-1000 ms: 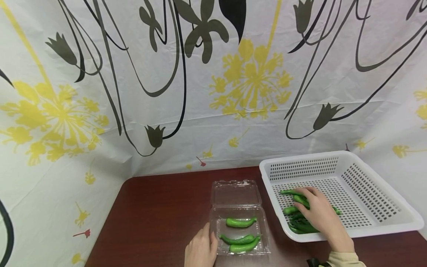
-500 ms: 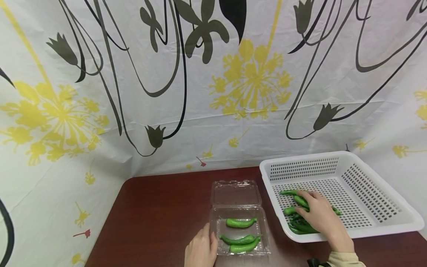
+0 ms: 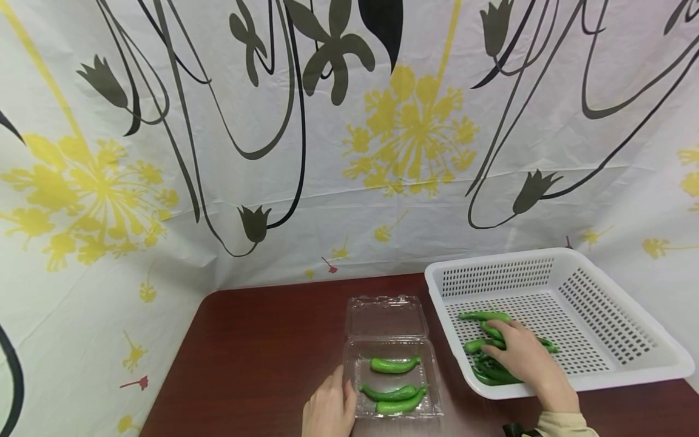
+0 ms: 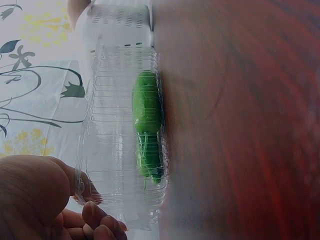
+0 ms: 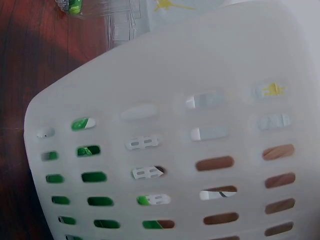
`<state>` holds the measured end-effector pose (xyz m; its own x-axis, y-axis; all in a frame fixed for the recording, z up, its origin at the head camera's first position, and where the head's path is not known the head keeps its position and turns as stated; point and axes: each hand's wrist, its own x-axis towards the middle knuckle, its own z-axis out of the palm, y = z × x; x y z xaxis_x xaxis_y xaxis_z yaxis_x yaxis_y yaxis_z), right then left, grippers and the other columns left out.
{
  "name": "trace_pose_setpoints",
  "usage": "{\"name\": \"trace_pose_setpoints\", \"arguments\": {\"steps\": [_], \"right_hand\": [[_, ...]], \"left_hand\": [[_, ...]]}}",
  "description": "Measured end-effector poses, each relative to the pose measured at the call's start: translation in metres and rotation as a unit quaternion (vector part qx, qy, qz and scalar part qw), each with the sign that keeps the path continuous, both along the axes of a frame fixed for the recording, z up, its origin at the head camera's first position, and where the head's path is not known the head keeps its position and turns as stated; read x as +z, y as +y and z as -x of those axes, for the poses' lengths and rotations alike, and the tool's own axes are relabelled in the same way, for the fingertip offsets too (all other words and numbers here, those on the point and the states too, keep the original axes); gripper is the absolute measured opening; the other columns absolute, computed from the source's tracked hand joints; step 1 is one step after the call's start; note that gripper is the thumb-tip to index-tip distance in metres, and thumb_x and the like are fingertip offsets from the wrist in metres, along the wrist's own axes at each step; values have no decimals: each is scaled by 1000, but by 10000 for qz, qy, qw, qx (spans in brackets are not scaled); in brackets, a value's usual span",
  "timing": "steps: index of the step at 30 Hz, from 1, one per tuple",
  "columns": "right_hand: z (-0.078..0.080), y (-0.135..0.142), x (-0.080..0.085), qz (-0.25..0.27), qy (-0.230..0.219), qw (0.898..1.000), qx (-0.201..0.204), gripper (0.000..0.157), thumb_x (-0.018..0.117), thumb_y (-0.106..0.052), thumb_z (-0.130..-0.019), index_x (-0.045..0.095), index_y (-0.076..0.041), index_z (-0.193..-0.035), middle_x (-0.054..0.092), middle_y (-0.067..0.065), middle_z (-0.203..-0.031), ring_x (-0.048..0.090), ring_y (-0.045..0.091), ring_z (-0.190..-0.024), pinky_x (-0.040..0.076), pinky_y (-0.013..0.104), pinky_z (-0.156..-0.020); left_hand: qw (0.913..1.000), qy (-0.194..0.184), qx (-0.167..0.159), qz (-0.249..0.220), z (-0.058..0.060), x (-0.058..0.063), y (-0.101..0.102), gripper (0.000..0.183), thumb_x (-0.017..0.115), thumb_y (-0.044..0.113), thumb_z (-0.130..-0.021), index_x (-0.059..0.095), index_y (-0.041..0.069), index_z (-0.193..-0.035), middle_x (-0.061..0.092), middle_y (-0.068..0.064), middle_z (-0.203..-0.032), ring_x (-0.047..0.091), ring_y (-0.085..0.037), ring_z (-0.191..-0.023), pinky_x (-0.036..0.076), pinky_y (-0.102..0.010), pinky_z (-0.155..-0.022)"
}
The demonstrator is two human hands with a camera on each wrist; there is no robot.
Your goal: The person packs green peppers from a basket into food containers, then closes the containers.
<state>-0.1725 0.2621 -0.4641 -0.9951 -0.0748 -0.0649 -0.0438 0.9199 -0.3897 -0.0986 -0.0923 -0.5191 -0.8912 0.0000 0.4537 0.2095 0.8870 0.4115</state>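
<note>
A clear plastic clamshell container (image 3: 349,349) lies open on the table, with three green chili peppers (image 3: 394,365) in its base. My left hand (image 3: 329,405) pinches its left rim; in the left wrist view the thumb is at the rim and the curled fingers (image 4: 102,220) are against the outside wall. To the right, my right hand (image 3: 532,361) reaches into a white perforated basket (image 3: 633,383), over several green chili peppers (image 3: 483,316). Its thumb and index finger stand apart, around a chili pepper (image 3: 493,331). The basket wall mostly hides this hand in the right wrist view.
The dark red-brown table (image 3: 262,358) stands against a white sheet (image 3: 349,243) printed with grey and yellow flowers. The container's lid (image 3: 386,318) is folded back towards the sheet. The basket stands right beside the container.
My right hand's fingers have shifted slightly down and to the right, off the uppermost chili pepper in the basket, which now shows more of its length. My left hand has stayed put.
</note>
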Motion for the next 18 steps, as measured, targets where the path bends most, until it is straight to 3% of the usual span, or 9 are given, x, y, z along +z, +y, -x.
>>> {"name": "trace_pose_setpoints", "arguments": {"steps": [8,18], "right_hand": [[2,0,0,49,-285,9995,139,56,74,-28,-91,59,7,-131,57,37,-128,48,61,-119,43,67,-91],[1,1,0,115,-440,9987,225,54,75,-26,-90,59,7,-129,58,34,-126,48,60,-119,45,65,-90]], "left_hand": [[10000,-49,2,-2,0,1,0,29,71,13,-85,70,-1,-111,72,-9,-87,70,-28,-71,51,-40,-49],[10000,39,-10,-10,0,0,0,29,70,12,-84,70,-1,-110,72,-10,-87,70,-28,-70,51,-41,-49]]}}
